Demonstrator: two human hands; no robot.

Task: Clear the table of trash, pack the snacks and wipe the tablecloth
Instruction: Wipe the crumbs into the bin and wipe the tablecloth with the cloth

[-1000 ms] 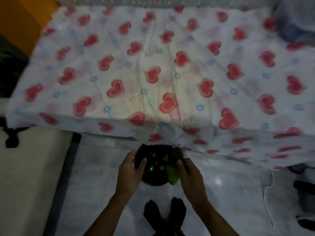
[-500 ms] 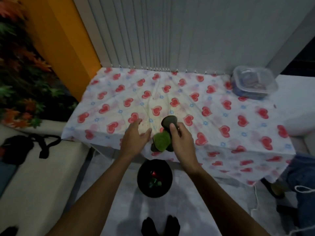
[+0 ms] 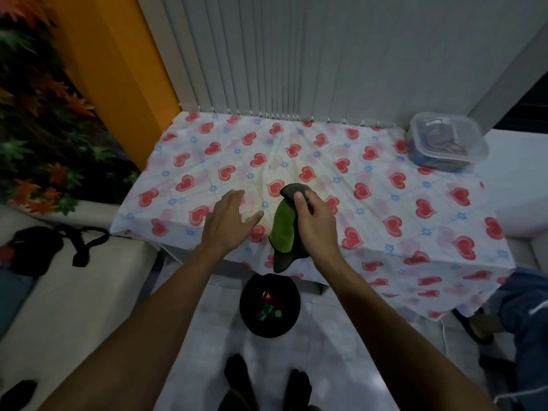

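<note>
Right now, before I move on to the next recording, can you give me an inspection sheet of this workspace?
Surface: heart-print tablecloth, creased, with a yellowish stain near the middle.
Job's things: green cloth held over the near edge; clear lidded container on the far right corner; black bin on the floor with coloured trash inside.
Clutter: black bag with a strap on the pale seat at left.
Hands: left hand open, fingers spread over the tablecloth; right hand grips the green cloth.
Cables: white cord on the floor at right.
Surroundings: vertical blinds, orange wall, foliage at left.
</note>
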